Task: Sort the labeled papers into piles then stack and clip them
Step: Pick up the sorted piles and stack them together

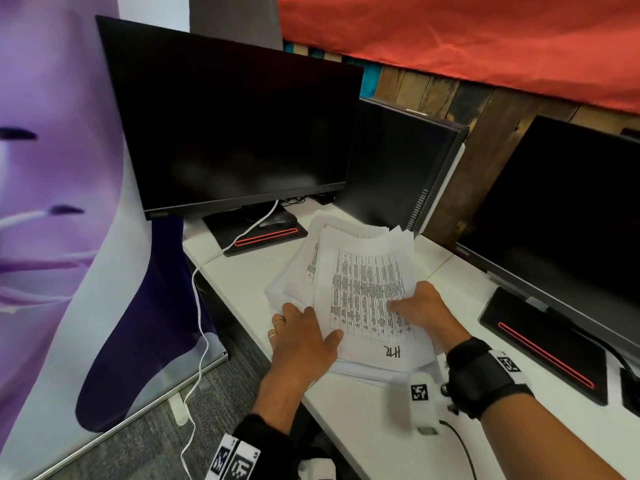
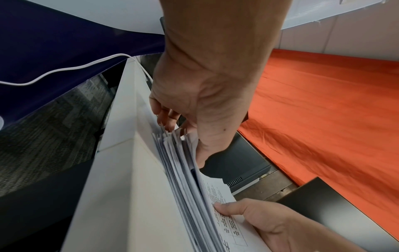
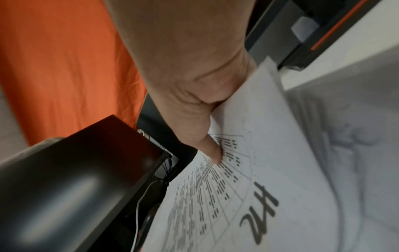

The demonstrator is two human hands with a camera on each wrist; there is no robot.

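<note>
A: Where are the papers?

B: One untidy stack of papers [image 1: 349,271] lies on the white surface [image 1: 242,271], near its left edge, between the two monitor stands. Its sheets are fanned and out of square.

A: And the top sheet?

B: The top sheet [image 1: 370,299] carries a printed table and a handwritten label at its near end, which reads something like "HR". The right wrist view shows the same label large.

A: What are the hands doing?

B: The left hand [image 1: 304,337] lies on the stack's left side, thumb on the top sheet and fingers curled down over the stack's edge; the left wrist view shows those fingers [image 2: 166,117] tucked in at the sheet edges. The right hand [image 1: 426,310] grips the right edge of the top sheet, thumb pressed on the printed table and the other fingers hidden beneath the paper. In the right wrist view that sheet bows up off the stack.

A: Anything else on the surface?

B: A dark monitor [image 1: 228,126] stands at the far left, with a red-striped base [image 1: 263,233] and a white cable [image 1: 204,296] that drops over the left edge to the floor. A black computer case [image 1: 401,168] stands behind the stack. A second monitor [image 1: 568,209] sits at the right edge.
</note>
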